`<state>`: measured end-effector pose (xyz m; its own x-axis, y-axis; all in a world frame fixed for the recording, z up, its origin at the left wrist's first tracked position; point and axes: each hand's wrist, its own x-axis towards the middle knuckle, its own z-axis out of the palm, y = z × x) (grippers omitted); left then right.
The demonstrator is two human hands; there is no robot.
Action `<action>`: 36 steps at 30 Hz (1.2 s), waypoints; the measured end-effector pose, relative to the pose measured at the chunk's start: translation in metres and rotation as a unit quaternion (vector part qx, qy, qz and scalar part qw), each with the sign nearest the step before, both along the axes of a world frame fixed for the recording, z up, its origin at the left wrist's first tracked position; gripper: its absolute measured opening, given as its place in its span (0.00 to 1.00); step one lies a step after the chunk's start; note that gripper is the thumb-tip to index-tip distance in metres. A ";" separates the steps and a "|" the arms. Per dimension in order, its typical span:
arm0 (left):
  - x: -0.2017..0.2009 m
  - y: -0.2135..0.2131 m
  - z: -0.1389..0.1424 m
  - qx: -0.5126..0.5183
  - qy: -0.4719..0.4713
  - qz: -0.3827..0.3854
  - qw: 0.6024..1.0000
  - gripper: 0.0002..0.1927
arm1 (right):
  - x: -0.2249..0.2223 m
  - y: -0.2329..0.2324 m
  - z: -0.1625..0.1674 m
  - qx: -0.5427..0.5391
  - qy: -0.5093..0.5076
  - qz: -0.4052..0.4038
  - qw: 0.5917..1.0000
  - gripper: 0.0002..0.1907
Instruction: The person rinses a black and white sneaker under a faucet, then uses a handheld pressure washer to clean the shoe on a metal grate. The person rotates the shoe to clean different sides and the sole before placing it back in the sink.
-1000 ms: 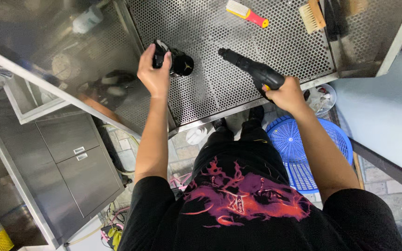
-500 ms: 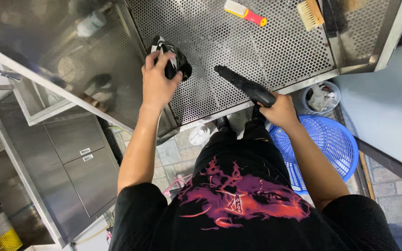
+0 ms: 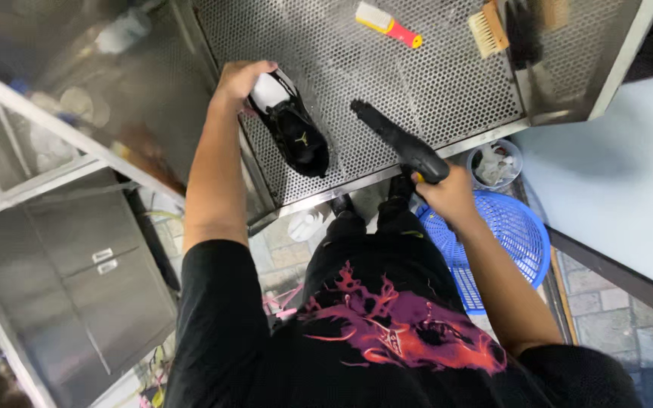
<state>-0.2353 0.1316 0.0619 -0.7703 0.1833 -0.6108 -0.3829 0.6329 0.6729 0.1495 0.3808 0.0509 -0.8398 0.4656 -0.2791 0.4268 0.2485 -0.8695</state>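
Fingers of left hand [image 3: 239,79] now pin black shoe [image 3: 292,128] flat; right hand [image 3: 447,193] seemingly still grips spray gun [image 3: 398,143].

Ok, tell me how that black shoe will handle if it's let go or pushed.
The shoe lies on a perforated metal tray, so it probably won't roll or slide easily. The left hand lifts one end alone, so it seems light and fairly stiff. Its glossy upper may be slippery.

Black shoe [image 3: 296,132] with white heel lies on the perforated metal, black spray gun [image 3: 398,142] beside it.
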 end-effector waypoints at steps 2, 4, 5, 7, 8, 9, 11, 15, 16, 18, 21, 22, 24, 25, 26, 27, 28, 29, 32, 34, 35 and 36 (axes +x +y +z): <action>-0.008 0.001 -0.032 -0.024 0.005 0.031 0.999 0.37 | 0.002 -0.005 0.003 -0.002 0.004 0.001 1.000 0.12; -0.007 0.003 -0.067 -0.027 0.159 0.056 0.985 0.38 | 0.005 -0.010 0.003 -0.014 -0.033 0.004 0.999 0.13; -0.006 0.005 -0.082 -0.029 0.235 0.069 0.969 0.39 | 0.006 -0.012 0.003 0.004 -0.041 -0.004 0.999 0.13; -0.002 0.007 -0.102 0.063 0.263 0.043 0.962 0.32 | 0.007 -0.016 0.003 0.035 -0.057 -0.010 0.998 0.13; -0.002 0.006 -0.105 0.109 0.280 0.030 0.953 0.29 | 0.007 -0.017 0.002 0.034 -0.039 -0.002 0.999 0.13; -0.001 0.001 -0.107 0.132 0.263 0.037 0.955 0.28 | 0.007 -0.018 0.003 0.032 -0.022 0.008 0.999 0.14; 0.006 -0.012 -0.105 0.177 0.234 0.054 0.954 0.29 | 0.005 -0.020 0.004 0.038 -0.028 0.015 0.999 0.13; 0.070 -0.042 -0.067 0.074 0.221 0.182 0.955 0.22 | -0.010 -0.025 0.008 0.062 -0.075 0.011 0.995 0.11; 0.094 -0.045 -0.060 0.017 0.056 0.192 0.980 0.31 | -0.017 -0.024 0.009 0.068 -0.076 0.013 0.995 0.11; 0.126 -0.034 -0.059 0.189 -0.102 0.264 0.940 0.21 | -0.035 -0.022 0.013 0.107 -0.044 0.040 0.993 0.11; 0.117 -0.014 -0.075 0.241 -0.167 0.434 0.852 0.32 | -0.060 -0.014 0.030 0.169 -0.049 0.092 0.980 0.11; 0.107 -0.008 -0.083 0.261 -0.131 0.436 0.851 0.33 | -0.068 -0.011 0.038 0.190 -0.060 0.110 0.974 0.11; 0.090 0.000 -0.098 0.298 -0.061 0.437 0.846 0.36 | -0.084 -0.007 0.056 0.239 -0.077 0.158 0.955 0.11; 0.084 0.004 -0.105 0.396 -0.067 0.448 0.799 0.35 | -0.094 -0.003 0.066 0.266 -0.084 0.178 0.944 0.11; 0.080 0.008 -0.111 0.488 -0.072 0.457 0.740 0.33 | -0.103 -0.001 0.076 0.279 -0.090 0.196 0.936 0.11; 0.079 0.008 -0.116 0.571 -0.078 0.464 0.672 0.31 | -0.112 -0.001 0.085 0.289 -0.098 0.219 0.927 0.11; 0.080 0.009 -0.122 0.613 -0.076 0.449 0.646 0.30 | -0.119 -0.001 0.094 0.299 -0.108 0.237 0.918 0.10; 0.082 0.009 -0.125 0.654 -0.074 0.432 0.616 0.28 | -0.127 -0.002 0.102 0.317 -0.100 0.255 0.908 0.10; 0.087 0.008 -0.130 0.711 -0.061 0.415 0.565 0.28 | -0.165 -0.005 0.121 0.377 -0.087 0.315 0.867 0.10; 0.089 0.006 -0.131 0.725 -0.069 0.412 0.548 0.30 | -0.187 -0.010 0.131 0.412 -0.117 0.354 0.832 0.09; 0.090 0.005 -0.130 0.732 -0.079 0.411 0.538 0.31 | -0.195 -0.013 0.136 0.434 -0.092 0.383 0.810 0.10; 0.090 0.005 -0.128 0.742 -0.085 0.405 0.528 0.33 | -0.206 -0.014 0.140 0.459 -0.061 0.408 0.787 0.10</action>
<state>-0.1457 0.1366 -0.0658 -0.9200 0.2100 -0.3309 -0.2588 -0.9596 0.1103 -0.0563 0.3665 0.1911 -0.9570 -0.1615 -0.2411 -0.1332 0.9826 -0.1297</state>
